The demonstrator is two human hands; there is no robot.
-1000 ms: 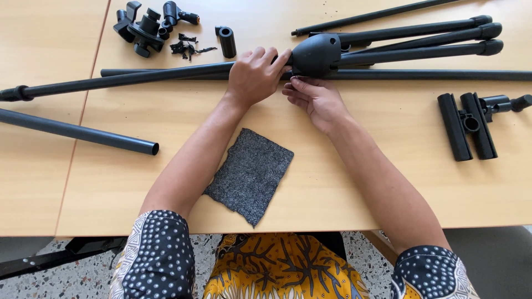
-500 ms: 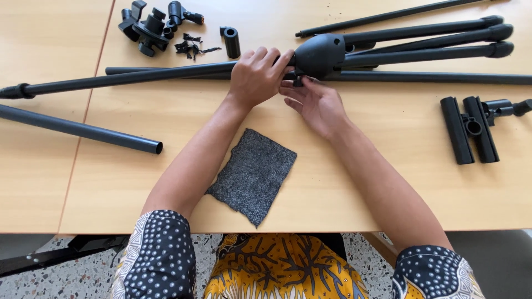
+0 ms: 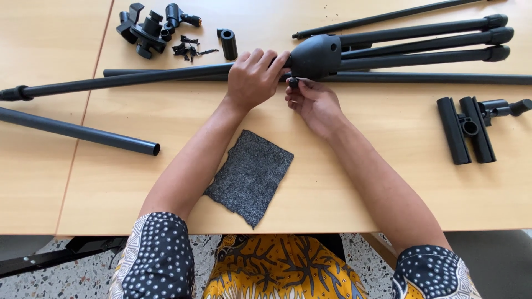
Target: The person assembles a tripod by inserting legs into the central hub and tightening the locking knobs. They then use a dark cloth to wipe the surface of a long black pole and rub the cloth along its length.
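Head view: hands [image 3: 282, 88] hold tripod hub [image 3: 316, 55], seemingly gripping.

There is a single view, from a camera worn on the person's head. It looks steeply down and slightly forward over the wooden surface [image 3: 343, 182], close enough that both forearms fill the middle of the frame. The near edge of the surface runs across the lower part of the picture, with the person's lap and a strip of speckled floor [image 3: 55, 279] below it. The far side of the surface is cut off at the top, and long black tubes [image 3: 77, 131] run out past the left and right borders.
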